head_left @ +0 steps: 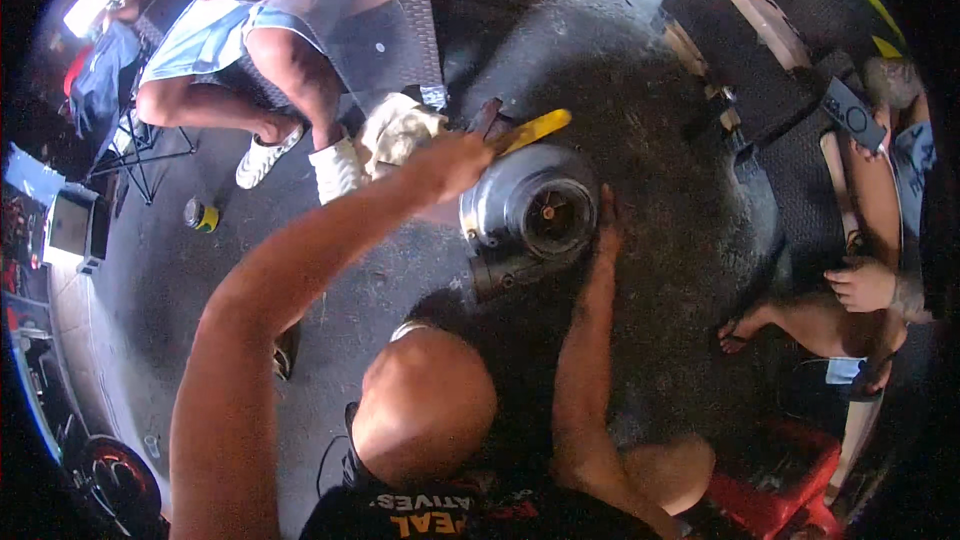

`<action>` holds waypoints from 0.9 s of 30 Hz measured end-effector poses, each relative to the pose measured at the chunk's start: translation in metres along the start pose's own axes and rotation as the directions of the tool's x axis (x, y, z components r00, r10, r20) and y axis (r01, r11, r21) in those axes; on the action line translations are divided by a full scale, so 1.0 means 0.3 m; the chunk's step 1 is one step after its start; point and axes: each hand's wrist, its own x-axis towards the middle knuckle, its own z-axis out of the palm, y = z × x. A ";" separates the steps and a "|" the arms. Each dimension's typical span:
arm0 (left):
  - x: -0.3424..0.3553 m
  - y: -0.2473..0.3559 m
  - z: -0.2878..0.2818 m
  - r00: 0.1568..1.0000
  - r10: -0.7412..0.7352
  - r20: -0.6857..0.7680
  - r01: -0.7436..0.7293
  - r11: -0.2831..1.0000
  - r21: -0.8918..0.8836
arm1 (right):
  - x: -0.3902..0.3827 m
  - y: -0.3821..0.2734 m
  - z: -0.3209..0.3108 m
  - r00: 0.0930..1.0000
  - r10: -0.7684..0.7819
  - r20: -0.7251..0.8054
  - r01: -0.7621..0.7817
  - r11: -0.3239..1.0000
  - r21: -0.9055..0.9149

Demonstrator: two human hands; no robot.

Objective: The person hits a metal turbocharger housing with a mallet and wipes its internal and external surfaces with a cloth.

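My left hand (462,162) is closed on a yellow-handled tool (535,128) with a dark part, held over the top rim of a grey metal turbocharger (505,208). The turbocharger rests on the dark floor, its round inlet and bladed wheel facing up. Against its right side lies my right hand (607,220), fingers gripping the housing. A crumpled pale cloth (395,125) sits just beyond my left hand; what lies under that hand is hidden.
A seated person (270,55) is at upper left by a black chair frame (135,155). Another (865,285) sits at right holding a phone (852,118). A small yellow-labelled can (200,215), a metal box (70,225) and a red stool (790,470) stand around. Dark panels lean at upper right.
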 end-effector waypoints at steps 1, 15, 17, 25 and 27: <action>0.034 0.005 0.021 0.991 0.128 -0.041 -0.122 0.986 0.112 | 0.000 -0.022 0.000 1.000 -0.018 0.010 0.018 1.000 0.005; -0.205 -0.056 -0.106 0.912 0.379 -0.159 -0.352 0.920 0.173 | -0.021 -0.096 0.036 0.977 0.202 -0.069 -0.207 0.976 -0.074; -0.084 0.131 -0.142 0.994 0.008 0.110 -0.007 1.000 -0.004 | -0.035 -0.067 -0.022 0.973 0.213 -0.091 -0.220 0.972 -0.083; -0.125 -0.038 -0.190 0.975 0.220 0.009 -0.220 0.974 0.052 | -0.104 -0.289 -0.236 0.842 0.517 -0.157 -0.496 0.854 0.156; -0.137 -0.029 -0.217 0.952 0.305 -0.035 -0.306 0.951 -0.038 | -0.236 -0.324 -0.124 0.882 0.187 -0.432 -0.175 0.982 0.068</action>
